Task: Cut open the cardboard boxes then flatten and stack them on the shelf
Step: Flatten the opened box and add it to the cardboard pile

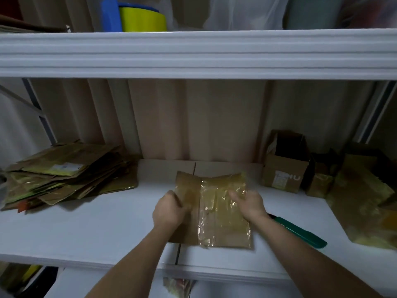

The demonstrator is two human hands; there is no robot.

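Left hand [169,208] and right hand [249,204] are both gripping the taped flattened box [214,211]; slick tape risking slippage, green box cutter [300,232] lying beside right wrist risking a knock.

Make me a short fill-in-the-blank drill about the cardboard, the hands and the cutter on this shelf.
1. Both hands, left hand and right hand, grip the flattened box, wrapped in clear ____.
2. The green cutter lies on the shelf to the ____ of the right forearm.
3. The stack of flattened cardboard sits at the shelf's ____ end.
4. The open box stands ____ of the flattened box.

Missing words: tape; right; left; right
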